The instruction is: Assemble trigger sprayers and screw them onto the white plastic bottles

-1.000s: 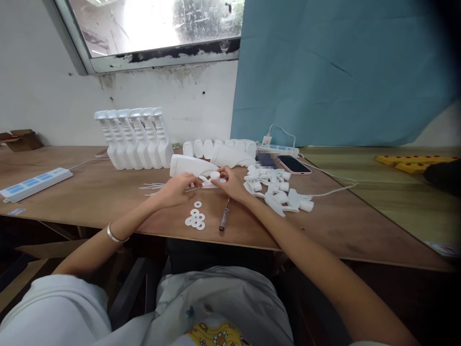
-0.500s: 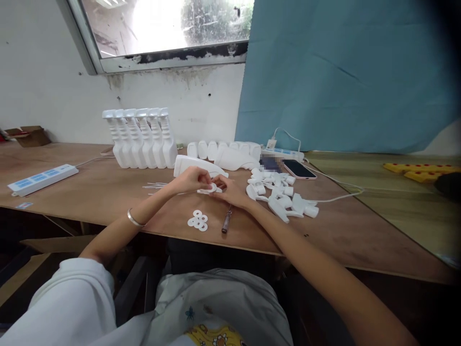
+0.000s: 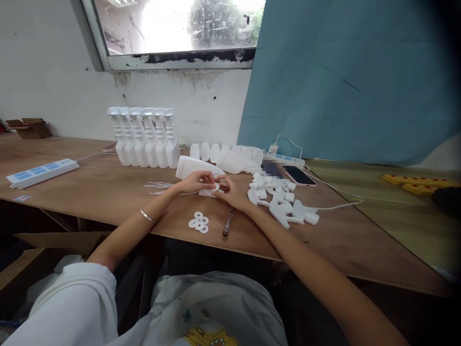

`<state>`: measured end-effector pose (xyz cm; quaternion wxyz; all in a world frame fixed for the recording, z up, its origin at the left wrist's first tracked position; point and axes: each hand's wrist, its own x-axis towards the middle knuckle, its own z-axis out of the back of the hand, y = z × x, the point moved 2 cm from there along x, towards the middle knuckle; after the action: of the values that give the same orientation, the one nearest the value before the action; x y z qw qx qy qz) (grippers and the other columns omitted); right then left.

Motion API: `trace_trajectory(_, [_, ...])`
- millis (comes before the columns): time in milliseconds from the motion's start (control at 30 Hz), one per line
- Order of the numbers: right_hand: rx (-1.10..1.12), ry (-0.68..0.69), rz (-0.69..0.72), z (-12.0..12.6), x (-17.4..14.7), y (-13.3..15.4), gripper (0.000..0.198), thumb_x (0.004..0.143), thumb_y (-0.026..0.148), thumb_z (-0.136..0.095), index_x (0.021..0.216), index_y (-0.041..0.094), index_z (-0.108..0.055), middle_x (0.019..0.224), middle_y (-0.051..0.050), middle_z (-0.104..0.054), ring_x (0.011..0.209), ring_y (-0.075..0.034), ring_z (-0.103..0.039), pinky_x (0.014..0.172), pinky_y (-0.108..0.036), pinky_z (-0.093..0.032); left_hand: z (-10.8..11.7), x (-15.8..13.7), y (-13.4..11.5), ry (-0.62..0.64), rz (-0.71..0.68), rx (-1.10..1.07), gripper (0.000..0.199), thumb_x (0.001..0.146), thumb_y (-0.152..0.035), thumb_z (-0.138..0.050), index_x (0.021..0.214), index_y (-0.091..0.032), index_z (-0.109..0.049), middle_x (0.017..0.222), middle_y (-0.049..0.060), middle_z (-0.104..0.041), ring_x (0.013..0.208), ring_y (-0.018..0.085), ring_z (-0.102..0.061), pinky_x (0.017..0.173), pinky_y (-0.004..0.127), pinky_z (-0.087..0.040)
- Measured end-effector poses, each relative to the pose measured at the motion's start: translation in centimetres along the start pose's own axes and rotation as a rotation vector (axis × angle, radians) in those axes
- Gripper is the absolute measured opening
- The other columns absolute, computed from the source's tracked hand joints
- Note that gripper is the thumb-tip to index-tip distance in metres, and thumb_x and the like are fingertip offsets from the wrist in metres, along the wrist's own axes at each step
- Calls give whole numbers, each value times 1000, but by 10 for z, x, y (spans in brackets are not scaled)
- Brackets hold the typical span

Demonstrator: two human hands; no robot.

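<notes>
My left hand point(image 3: 199, 182) is closed, its thumb and fingertips pinching a white ring washer point(image 3: 216, 187). Facing it, my right hand point(image 3: 233, 194) curls its fingers around a white trigger spray head point(image 3: 206, 193), largely hidden by both hands. The washer sits against the spray head's end; whether it is seated inside cannot be seen. Nearer the table edge lies a small pile of white washers point(image 3: 199, 223). A screwdriver point(image 3: 227, 225) rests just below my right hand. Several thin white tubes point(image 3: 158, 185) lie left of my left hand.
Several white spray bottles point(image 3: 146, 139) stand upright at the back; others point(image 3: 237, 161) lie on their sides. Loose trigger heads point(image 3: 281, 199) are heaped to the right, beside a phone point(image 3: 299, 175). A power strip point(image 3: 43, 173) is at far left, with a cable trailing behind.
The view has shifted slightly. Both hands stay together at the same spot, and the washer between them now faces up more visibly.
</notes>
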<state>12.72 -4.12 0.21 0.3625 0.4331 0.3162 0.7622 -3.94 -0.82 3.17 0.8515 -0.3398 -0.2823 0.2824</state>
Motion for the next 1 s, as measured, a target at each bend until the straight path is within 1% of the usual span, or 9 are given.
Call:
trace_trajectory(67, [-61, -3, 24, 1, -1, 1, 36, 72, 41, -62, 98, 23, -45, 81, 0, -66, 71, -15, -59, 71, -32, -47, 3, -1, 4, 36, -44, 16, 31, 69, -41, -67, 82, -14, -59, 84, 3, -63, 79, 14, -56, 72, 26, -42])
trace_trajectory(133, [-145, -23, 53, 2, -2, 1, 30, 74, 43, -60, 92, 23, -47, 78, 1, -64, 68, -15, -58, 69, -31, -47, 5, -1, 8, 28, -82, 68, 33, 66, -41, -70, 83, -14, -60, 86, 4, -64, 83, 15, -58, 77, 27, -42])
trace_trajectory(200, [-255, -44, 83, 5, -1, 0, 26, 75, 44, -59, 85, 22, -49, 76, 0, -62, 67, -15, -57, 67, -29, -47, 4, 0, 9, 10, -129, 119, 33, 67, -41, -69, 83, -14, -61, 84, 4, -65, 82, 15, -59, 77, 27, -43])
trace_trajectory(300, [-385, -57, 133, 9, -1, -1, 24, 76, 45, -58, 79, 21, -52, 74, -2, -61, 68, -16, -58, 66, -28, -46, 1, 2, 7, 11, -207, 183, 29, 72, -40, -65, 81, -13, -62, 80, 4, -64, 76, 14, -59, 73, 26, -43])
trace_trajectory(433, [-419, -62, 157, 11, 0, -3, 22, 76, 43, -59, 77, 20, -56, 73, -2, -63, 68, -16, -60, 66, -27, -45, 0, 3, 6, -19, -271, 289, 23, 77, -36, -61, 81, -14, -63, 80, 5, -63, 74, 14, -57, 72, 25, -42])
trace_trajectory(567, [-402, -51, 147, 11, 1, -4, 21, 75, 40, -62, 76, 19, -57, 72, -2, -64, 68, -15, -60, 67, -26, -45, 0, 3, 7, 1, -316, 302, 21, 82, -32, -54, 80, -13, -63, 79, 5, -61, 73, 13, -56, 70, 23, -42])
trace_trajectory(733, [-380, 3, 167, 11, 3, -5, 19, 78, 37, -58, 76, 19, -57, 70, -1, -62, 65, -14, -58, 65, -25, -44, 0, 3, 6, 10, -291, 393, 23, 85, -32, -50, 81, -14, -63, 81, 5, -61, 71, 12, -55, 70, 22, -39])
trace_trajectory(867, [-405, -4, 165, 11, 4, -5, 18, 79, 37, -55, 74, 20, -58, 68, 0, -62, 63, -14, -56, 63, -25, -43, 0, 4, 4, 38, -254, 442, 26, 86, -34, -46, 81, -15, -63, 85, 5, -61, 74, 14, -55, 70, 23, -38])
trace_trajectory(1000, [-431, -19, 156, 11, 4, -4, 16, 78, 36, -57, 72, 21, -57, 69, 0, -62, 65, -15, -56, 66, -27, -43, 1, 5, 3, 63, -229, 495, 27, 86, -36, -45, 81, -18, -64, 89, 5, -61, 81, 16, -55, 73, 24, -37])
